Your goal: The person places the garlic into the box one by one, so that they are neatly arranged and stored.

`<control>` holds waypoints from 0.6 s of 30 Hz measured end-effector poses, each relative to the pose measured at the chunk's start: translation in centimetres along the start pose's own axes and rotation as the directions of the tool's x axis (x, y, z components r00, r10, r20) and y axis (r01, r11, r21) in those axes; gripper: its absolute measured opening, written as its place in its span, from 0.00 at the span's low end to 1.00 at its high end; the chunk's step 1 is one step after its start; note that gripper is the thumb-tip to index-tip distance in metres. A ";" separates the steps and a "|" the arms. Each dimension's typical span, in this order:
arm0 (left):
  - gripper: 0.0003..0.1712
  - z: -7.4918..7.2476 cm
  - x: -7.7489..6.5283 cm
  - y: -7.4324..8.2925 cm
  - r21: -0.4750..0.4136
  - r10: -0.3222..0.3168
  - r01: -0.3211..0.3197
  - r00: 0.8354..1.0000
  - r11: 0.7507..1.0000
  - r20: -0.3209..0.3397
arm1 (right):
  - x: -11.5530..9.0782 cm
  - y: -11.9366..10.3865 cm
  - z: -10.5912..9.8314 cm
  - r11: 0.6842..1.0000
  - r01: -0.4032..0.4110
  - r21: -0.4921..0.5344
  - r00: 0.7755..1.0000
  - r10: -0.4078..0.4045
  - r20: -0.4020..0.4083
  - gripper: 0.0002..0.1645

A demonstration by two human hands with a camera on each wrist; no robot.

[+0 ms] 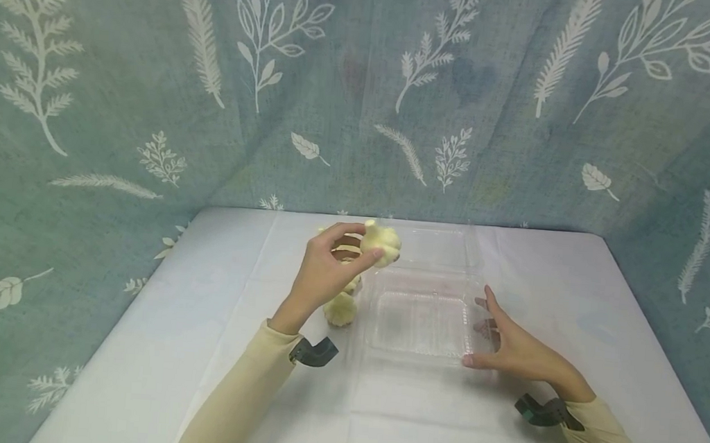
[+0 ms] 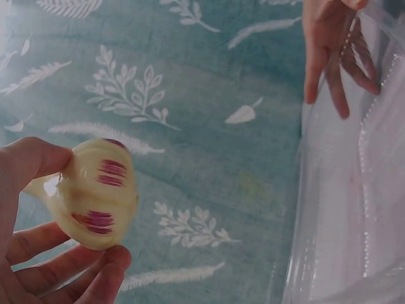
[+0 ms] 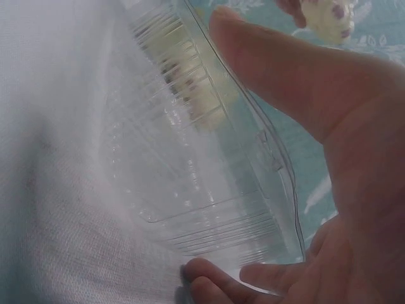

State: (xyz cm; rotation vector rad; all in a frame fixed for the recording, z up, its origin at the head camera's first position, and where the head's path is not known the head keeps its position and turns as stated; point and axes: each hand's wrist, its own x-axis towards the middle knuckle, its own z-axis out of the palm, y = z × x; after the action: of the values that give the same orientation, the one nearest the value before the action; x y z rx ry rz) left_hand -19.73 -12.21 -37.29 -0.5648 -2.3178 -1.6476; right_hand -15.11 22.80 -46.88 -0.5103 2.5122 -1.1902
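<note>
My left hand [image 1: 325,269] holds up a pale yellow garlic bulb [image 1: 383,244] between thumb and fingers, above the table and by the left side of a see-through plastic container. Purple streaks mark this bulb's underside in the left wrist view. The hinged container [image 1: 418,355] lies opened out, its lid [image 1: 437,249] folded back toward the wall. At the container's right side, my right hand [image 1: 517,347] grips the edge, the thumb on the rim and the fingers lower along the wall. More garlic bulbs [image 1: 340,311] sit left of the container, partly hidden behind my left hand.
A white cloth covers the table [image 1: 195,348]. Behind it and at both sides hangs a blue-green curtain [image 1: 347,165] with white leaf prints. Dark curved mounts [image 1: 313,352] are strapped at both wrists over beige sleeves.
</note>
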 end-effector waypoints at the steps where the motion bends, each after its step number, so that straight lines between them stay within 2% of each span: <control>1: 0.26 0.1 0.2 0.1 -0.003 0.006 -0.006 1.000 1.000 0.004 | 0.0 0.0 0.0 1.000 0.003 -0.001 1.000 -0.003 -0.001 0.85; 8: 0.27 1.2 1.3 0.3 -0.007 0.013 -0.013 0.999 1.000 0.037 | 0.0 0.0 0.0 1.000 -0.006 0.000 1.000 0.006 -0.004 0.85; 14: 0.26 2.4 2.0 0.3 0.040 0.025 -0.028 0.997 0.999 0.072 | 0.1 0.1 0.2 1.000 -0.009 0.003 1.000 0.009 -0.003 0.86; 18: 0.26 3.3 2.3 0.4 0.062 0.010 -0.016 0.995 0.998 0.097 | 0.1 0.1 0.1 1.000 -0.007 0.008 1.000 0.007 0.002 0.86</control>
State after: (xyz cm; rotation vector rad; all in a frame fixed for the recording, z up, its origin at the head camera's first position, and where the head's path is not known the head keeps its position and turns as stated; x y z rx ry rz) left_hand -21.50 -8.56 -37.10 -0.6583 -2.4187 -1.5690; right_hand -15.16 22.70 -47.04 -0.5003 2.5042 -1.1961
